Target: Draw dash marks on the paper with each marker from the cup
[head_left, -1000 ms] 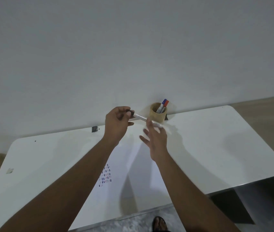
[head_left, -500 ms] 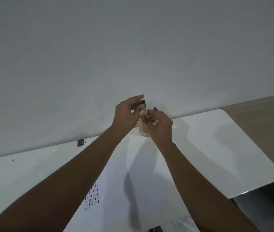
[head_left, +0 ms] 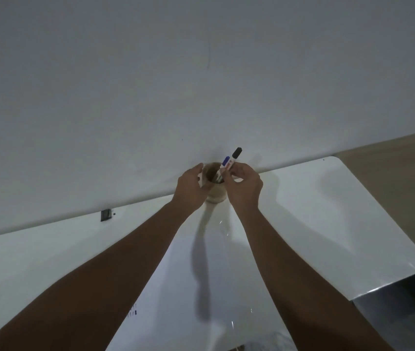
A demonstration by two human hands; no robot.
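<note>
Fingers of right hand (head_left: 244, 184) pinch black-capped marker (head_left: 234, 158) over cup (head_left: 215, 191).

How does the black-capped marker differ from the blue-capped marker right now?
The black-capped marker sticks up higher than the blue-capped marker. The right hand pinches the black-capped one; the blue-capped one just leans in the cup, which the left hand steadies. Both tilt right, caps on.

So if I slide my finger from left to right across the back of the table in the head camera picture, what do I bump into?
Small dark clip → left hand → cup → black-capped marker → right hand → table's rounded far corner.
</note>
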